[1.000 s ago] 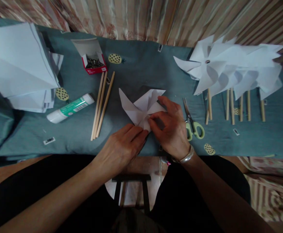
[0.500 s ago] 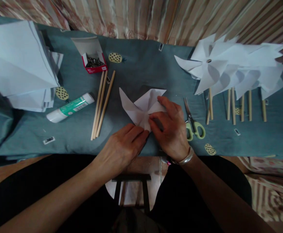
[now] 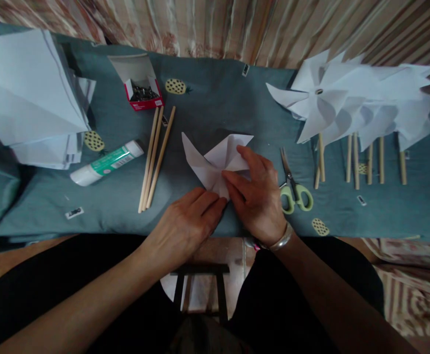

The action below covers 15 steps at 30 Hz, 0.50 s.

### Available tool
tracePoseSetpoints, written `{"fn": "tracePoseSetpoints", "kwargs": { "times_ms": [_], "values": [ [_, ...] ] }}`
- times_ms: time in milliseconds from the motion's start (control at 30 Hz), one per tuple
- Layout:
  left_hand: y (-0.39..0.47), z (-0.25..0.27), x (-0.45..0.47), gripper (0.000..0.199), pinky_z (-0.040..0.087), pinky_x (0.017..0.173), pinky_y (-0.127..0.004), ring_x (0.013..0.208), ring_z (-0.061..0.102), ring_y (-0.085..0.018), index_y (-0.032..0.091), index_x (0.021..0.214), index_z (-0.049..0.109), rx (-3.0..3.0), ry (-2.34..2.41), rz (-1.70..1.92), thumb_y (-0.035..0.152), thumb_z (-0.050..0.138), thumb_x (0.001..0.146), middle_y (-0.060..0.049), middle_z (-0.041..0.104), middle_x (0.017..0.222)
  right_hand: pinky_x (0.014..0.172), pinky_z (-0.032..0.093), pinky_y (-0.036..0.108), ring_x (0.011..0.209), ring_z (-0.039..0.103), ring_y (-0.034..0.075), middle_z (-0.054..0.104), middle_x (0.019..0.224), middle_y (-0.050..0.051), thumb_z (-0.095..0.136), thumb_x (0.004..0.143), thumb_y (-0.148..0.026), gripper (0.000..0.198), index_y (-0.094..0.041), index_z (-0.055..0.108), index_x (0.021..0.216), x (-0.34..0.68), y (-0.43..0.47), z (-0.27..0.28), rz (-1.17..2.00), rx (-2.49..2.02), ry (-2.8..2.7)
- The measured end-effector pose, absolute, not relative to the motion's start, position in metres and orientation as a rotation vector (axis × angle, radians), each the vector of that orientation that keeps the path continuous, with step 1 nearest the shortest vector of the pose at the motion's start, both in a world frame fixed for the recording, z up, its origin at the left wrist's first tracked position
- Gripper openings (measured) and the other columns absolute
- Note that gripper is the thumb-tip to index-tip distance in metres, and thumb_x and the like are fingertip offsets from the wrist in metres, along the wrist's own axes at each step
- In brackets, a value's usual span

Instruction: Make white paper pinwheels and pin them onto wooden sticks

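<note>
Head view: my left hand [image 3: 189,219] has the near edge of the paper pinwheel [image 3: 208,175] pinched, and my right hand [image 3: 261,196] holds its middle, fingers curled close. It's on the teal tablecloth [image 3: 215,98] right in front of me. I'd guess super light, floppy, easy to crease, so grip the overlapped folds, not the loose points. Striped curtain [image 3: 207,29] behind, room's kinda dim.

Gap between sticks [image 3: 152,157] and pinwheel [image 3: 212,173], scissors [image 3: 289,176] beside right hand [image 3: 257,199]
</note>
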State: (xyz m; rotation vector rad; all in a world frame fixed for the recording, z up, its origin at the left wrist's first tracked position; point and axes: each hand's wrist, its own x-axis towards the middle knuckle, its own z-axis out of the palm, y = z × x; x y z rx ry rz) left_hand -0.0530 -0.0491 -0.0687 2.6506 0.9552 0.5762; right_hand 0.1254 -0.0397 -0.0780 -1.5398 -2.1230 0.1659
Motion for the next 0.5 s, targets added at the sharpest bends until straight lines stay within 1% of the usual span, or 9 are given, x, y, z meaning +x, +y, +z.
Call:
{"fn": "tracePoseSetpoints", "kwargs": {
  "times_ms": [100, 233, 367, 500],
  "values": [
    [-0.049, -0.067, -0.052, 0.019, 0.058, 0.074, -0.032, 0.084, 0.062, -0.021, 0.007, 0.108, 0.064, 2.638, 0.966, 0.559, 0.012, 0.054, 0.093, -0.01, 0.068, 0.094, 0.106, 0.041, 0.052, 0.132, 0.043, 0.03, 0.048, 0.143, 0.009, 0.047, 0.093, -0.015, 0.023, -0.023, 0.068, 0.098, 0.126, -0.042, -0.081, 0.135, -1.525, -2.175],
    [-0.049, -0.066, -0.051, 0.02, 0.058, 0.072, -0.032, 0.083, 0.063, -0.02, 0.007, 0.107, 0.064, 2.615, 0.97, 0.592, 0.014, 0.051, 0.095, -0.011, 0.069, 0.092, 0.106, 0.038, 0.053, 0.143, 0.032, 0.03, 0.044, 0.148, 0.006, 0.043, 0.092, -0.013, 0.031, -0.028, 0.061, 0.112, 0.13, -0.045, -0.085, 0.16, -1.494, -2.236],
    [-0.047, -0.065, -0.058, 0.019, 0.059, 0.074, -0.032, 0.084, 0.065, -0.019, 0.01, 0.108, 0.064, 2.508, 0.976, 0.67, 0.017, 0.052, 0.095, -0.01, 0.069, 0.093, 0.108, 0.034, 0.058, 0.148, 0.024, 0.032, 0.039, 0.152, 0.01, 0.039, 0.09, -0.009, 0.038, -0.024, 0.058, 0.119, 0.136, -0.046, -0.084, 0.207, -1.45, -2.299],
    [-0.042, -0.063, -0.073, 0.019, 0.058, 0.078, -0.031, 0.087, 0.067, -0.018, 0.014, 0.107, 0.066, 2.2, 1.109, 0.748, 0.025, 0.057, 0.094, -0.009, 0.07, 0.098, 0.111, 0.031, 0.059, 0.149, 0.022, 0.033, 0.038, 0.153, 0.012, 0.041, 0.087, -0.007, 0.038, -0.02, 0.061, 0.117, 0.137, -0.043, -0.08, 0.263, -1.427, -2.324]
  ]
}}
